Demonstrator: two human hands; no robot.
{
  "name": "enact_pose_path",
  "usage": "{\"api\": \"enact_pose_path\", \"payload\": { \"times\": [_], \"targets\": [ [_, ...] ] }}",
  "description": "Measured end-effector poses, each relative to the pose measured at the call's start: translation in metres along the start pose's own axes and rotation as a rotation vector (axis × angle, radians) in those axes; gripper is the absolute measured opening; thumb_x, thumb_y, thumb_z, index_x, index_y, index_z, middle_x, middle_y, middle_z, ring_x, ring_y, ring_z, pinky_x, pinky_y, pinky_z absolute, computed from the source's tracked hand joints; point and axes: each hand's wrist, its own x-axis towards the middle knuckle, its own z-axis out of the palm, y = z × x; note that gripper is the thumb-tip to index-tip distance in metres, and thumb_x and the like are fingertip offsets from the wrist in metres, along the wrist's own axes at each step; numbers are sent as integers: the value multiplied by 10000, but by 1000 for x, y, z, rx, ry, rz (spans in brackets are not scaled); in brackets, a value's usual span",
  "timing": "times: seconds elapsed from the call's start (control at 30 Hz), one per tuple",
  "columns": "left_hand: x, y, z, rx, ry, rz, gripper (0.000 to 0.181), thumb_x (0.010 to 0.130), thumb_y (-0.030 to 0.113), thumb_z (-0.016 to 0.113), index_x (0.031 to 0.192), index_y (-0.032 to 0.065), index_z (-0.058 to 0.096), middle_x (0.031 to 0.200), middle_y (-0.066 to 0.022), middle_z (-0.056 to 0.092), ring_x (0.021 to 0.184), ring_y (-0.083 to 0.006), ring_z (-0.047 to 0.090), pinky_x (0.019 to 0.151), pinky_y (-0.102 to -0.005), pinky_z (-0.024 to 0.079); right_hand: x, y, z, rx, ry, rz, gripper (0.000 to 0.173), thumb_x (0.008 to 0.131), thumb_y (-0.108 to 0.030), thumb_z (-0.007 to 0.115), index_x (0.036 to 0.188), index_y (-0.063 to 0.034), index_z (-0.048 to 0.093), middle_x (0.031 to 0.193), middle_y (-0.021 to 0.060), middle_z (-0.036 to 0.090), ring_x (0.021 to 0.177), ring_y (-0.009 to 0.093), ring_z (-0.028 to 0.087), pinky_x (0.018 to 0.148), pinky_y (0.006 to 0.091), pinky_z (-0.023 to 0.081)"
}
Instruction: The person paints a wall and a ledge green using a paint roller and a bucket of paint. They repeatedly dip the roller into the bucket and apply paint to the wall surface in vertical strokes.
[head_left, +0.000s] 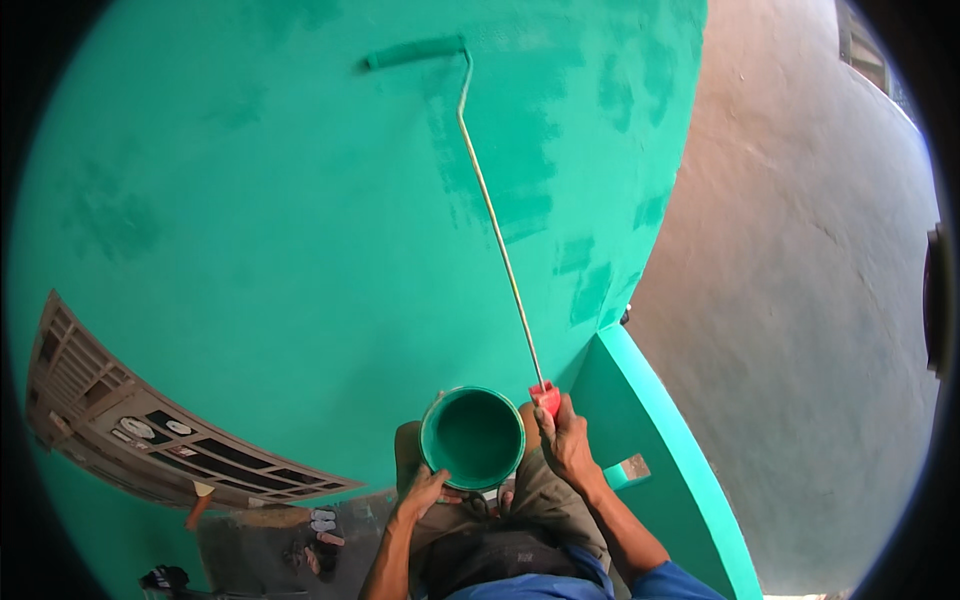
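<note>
My right hand (564, 441) grips the red handle (545, 397) of a long-framed paint roller. Its thin metal rod (499, 232) runs up and away from me. At the far end, the green-coated roller sleeve (416, 52) lies against the green wall (300, 225) high up. My left hand (426, 491) holds the near rim of a round bucket (429, 450) in front of my thighs. Green paint (478, 439) is inside the bucket. Darker green patches (517, 150) show on the wall below and to the right of the sleeve.
On the right, a low green parapet wall (675, 465) with a small square opening joins the painted wall. Beyond it spreads bare grey ground (795, 262). A barred door or window frame (202, 450) stands at the left. Several sandals (324, 525) lie on the dark floor (255, 551).
</note>
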Motion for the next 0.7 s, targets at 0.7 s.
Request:
{"api": "enact_pose_path", "payload": {
  "times": [0.7],
  "targets": [
    [10,-12,-14,10,-70,-1,365,943,154,398,1204,-49,244,1039,-250,547,758,-322,660,603,-360,570,3,6,-24,-52,131,-44,244,928,-245,469,910,-3,438,600,232,490,543,417,523,482,424,392]
  ]
}}
